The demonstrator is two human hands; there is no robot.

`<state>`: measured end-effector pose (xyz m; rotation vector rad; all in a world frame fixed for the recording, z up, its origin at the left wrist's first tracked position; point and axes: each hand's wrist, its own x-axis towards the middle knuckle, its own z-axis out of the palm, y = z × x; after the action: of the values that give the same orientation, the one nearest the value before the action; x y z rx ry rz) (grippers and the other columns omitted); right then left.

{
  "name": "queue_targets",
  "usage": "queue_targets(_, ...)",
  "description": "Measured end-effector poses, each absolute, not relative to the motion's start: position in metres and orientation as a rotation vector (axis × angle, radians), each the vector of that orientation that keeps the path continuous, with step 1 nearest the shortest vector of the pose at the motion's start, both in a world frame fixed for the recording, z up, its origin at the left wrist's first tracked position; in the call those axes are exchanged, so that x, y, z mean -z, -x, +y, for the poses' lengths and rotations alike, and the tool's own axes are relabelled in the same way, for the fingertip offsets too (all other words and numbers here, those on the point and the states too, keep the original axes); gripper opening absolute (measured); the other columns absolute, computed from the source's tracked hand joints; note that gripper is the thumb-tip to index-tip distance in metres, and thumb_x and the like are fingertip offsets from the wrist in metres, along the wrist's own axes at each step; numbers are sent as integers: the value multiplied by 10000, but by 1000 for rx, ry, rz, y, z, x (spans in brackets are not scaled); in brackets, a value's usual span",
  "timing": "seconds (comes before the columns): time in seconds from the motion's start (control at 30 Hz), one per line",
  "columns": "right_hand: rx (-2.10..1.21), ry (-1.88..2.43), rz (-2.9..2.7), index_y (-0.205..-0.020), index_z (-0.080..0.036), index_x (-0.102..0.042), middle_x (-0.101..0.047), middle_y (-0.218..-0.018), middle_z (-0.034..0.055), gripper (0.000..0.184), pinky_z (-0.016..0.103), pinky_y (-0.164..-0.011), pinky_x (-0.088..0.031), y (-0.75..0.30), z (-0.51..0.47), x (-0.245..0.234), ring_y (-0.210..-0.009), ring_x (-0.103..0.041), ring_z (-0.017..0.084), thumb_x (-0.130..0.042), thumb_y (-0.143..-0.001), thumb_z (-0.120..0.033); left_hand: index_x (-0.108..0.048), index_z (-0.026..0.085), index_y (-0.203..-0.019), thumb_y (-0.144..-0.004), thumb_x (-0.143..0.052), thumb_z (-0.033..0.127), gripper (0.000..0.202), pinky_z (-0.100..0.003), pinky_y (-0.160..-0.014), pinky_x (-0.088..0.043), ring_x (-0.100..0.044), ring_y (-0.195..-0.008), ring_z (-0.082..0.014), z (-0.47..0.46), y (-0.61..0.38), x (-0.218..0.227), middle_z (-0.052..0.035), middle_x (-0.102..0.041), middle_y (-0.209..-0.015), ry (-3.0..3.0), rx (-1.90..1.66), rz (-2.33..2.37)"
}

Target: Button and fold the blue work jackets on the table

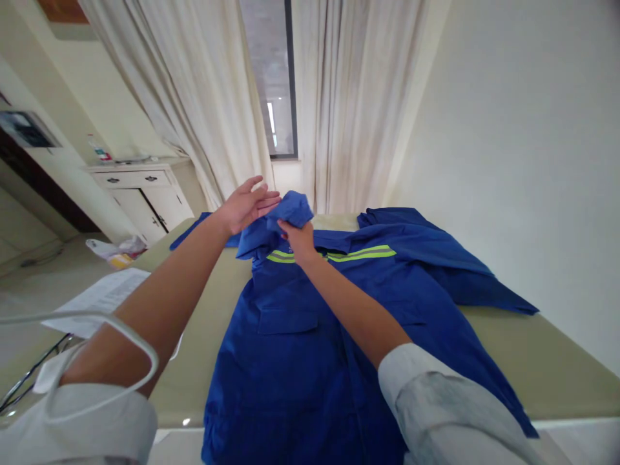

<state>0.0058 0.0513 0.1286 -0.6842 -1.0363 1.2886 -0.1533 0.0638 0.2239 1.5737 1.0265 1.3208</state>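
Note:
A blue work jacket (300, 361) with yellow-green reflective stripes lies spread out on a padded, olive-beige table. My right hand (299, 240) is closed on a bunched blue sleeve (290, 210) of the jacket, lifted above its upper left part. Beside it, my left hand (249, 205) is open, fingers stretched toward the raised cloth; its fingertips are at the cloth's edge, and I cannot tell whether they touch it. The jacket's other sleeve (465, 265) lies out to the right. More dark blue cloth (394, 216) is at the far right of the table.
Papers (106, 297) and a white cable (130, 329) are at the table's left side. A white cabinet (150, 194) stands beyond, with plastic bags (119, 248) on the floor. Curtains (358, 97) hang behind the table (523, 355); a wall runs along the right.

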Motion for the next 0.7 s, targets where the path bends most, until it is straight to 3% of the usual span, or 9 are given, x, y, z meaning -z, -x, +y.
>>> queue_targets(0.07,-1185,768,-824,-1000,-200,-689,-761,-875,4,353,262,-601,-595,-55,64,-142,-714,-711,163,-853,-739,-372,-400,206,-1513,-929,-706,522,731,-542,-1094,-507,-672,-1238,-272,49,143,-205,-176,-663,-1340,-1676,-1410,1104)
queue_targets(0.1,-1129,803,-770,-937,-197,-671,-739,-811,-7,269,224,-552,-562,-88,69,-146,-645,-676,134,-822,-761,-334,-412,202,-1517,-892,-732,545,781,-539,-1109,-495,-647,-1277,-291,41,141,-190,-180,-647,-1378,-1777,-1409,1207)
queue_targets(0.17,-1018,931,-653,-942,-204,-640,-710,-786,-21,216,183,-516,-525,-161,70,-146,-604,-635,105,-773,-799,-298,-412,176,-1546,-808,-792,573,920,-540,-1154,-454,-564,-1384,-349,26,139,-151,-206,-589,-1476,-2020,-1238,1457)
queue_targets(0.27,-948,1336,-522,-966,-204,-618,-671,-752,-11,159,200,-530,-539,-259,53,-130,-603,-618,118,-697,-852,-283,-308,128,-1635,-742,-851,511,1113,-559,-1210,-375,-403,-1513,-435,9,133,-89,-264,-424,-1629,-2284,-677,1817)
queue_targets(0.33,-943,1474,-480,-978,-205,-607,-640,-724,-14,188,254,-548,-565,-301,37,-111,-595,-607,138,-709,-824,-238,-284,143,-1657,-836,-761,432,993,-559,-1176,-410,-428,-1494,-443,2,128,-59,-262,-385,-1655,-2278,-446,1998)
queue_targets(0.47,-946,1590,-500,-1028,-207,-615,-664,-767,14,279,367,-607,-607,-325,25,-83,-670,-658,193,-768,-807,-287,-422,182,-1598,-979,-485,267,628,-480,-1042,-525,-642,-1274,-364,0,122,-45,-222,-578,-1473,-2228,-415,2125)
queue_targets(0.6,-913,1573,-643,-1030,-190,-649,-715,-840,34,409,362,-680,-620,-308,53,-89,-752,-686,195,-872,-687,-202,-513,269,-1535,-1007,-420,254,536,-493,-934,-558,-713,-1113,-360,4,134,-66,-175,-656,-1361,-2377,-213,2115)
queue_targets(0.7,-884,1504,-770,-1079,-211,-665,-733,-898,5,400,319,-709,-625,-303,77,-99,-776,-696,163,-841,-720,-184,-456,270,-1578,-1051,-321,283,544,-528,-894,-558,-733,-1039,-385,-1,154,-75,-186,-700,-1284,-2313,-172,2258)
